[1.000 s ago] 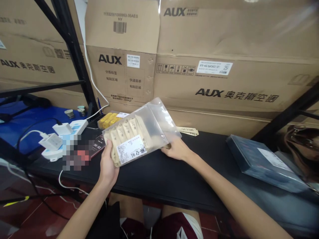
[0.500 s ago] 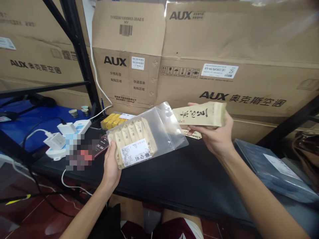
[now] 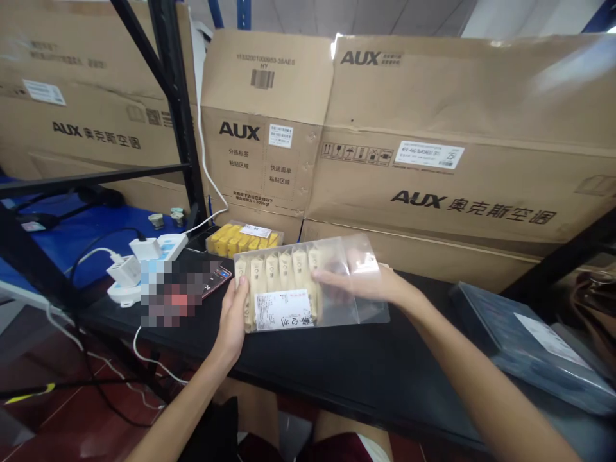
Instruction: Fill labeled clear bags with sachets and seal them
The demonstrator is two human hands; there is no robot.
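Note:
My left hand grips the left end of a clear zip bag, held flat just above the black table. Inside it stand several beige sachets in a row, behind a white label. My right hand is pushed into the bag's open right end and shows through the plastic. Its fingers lie close together on the rightmost beige sachet.
Behind the bag lies a pack of yellow sachets. A white power strip with chargers and a phone sit at the left. A dark wrapped parcel lies at the right. AUX cartons and a black rack post close the back.
My right hand picked up a beige sachet from the table, raised it, then went into the bag's mouth with it. The bag dropped from tilted to level. The view rose.

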